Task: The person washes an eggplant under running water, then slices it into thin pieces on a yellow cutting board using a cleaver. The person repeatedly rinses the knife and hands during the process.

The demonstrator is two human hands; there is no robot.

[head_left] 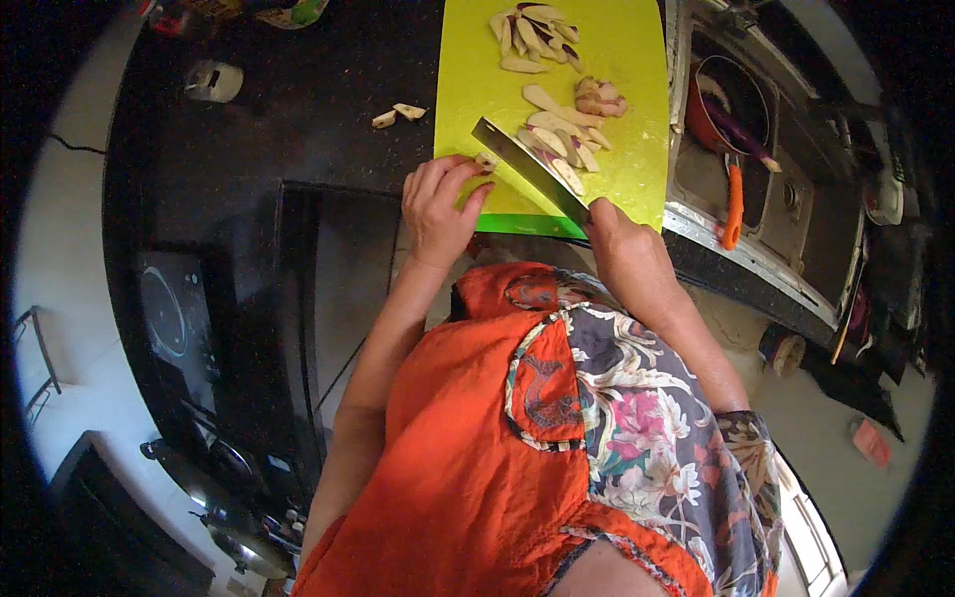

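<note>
My right hand (629, 251) grips the handle of a kitchen knife (527, 167), its broad blade slanting up and left over a yellow-green cutting board (557, 80). Beside the blade's tip, the thumb and fingers of my left hand (441, 206) close around a small pale piece of eggplant (486, 160) at the board's left edge. Just right of the blade lie several cut eggplant slices (567, 134), pale with purple skin. Another heap of eggplant slices (534, 36) rests at the board's far end. A knobby, pinkish-brown lump (600, 98), perhaps ginger, sits near the right edge.
Two small eggplant offcuts (400, 114) lie on the dark counter (298, 119), left of the board. Farther left stands a small jar (214, 81). To the right, a sink (796, 224) holds a red pan (711, 124) with an orange handle and a purple eggplant (736, 132).
</note>
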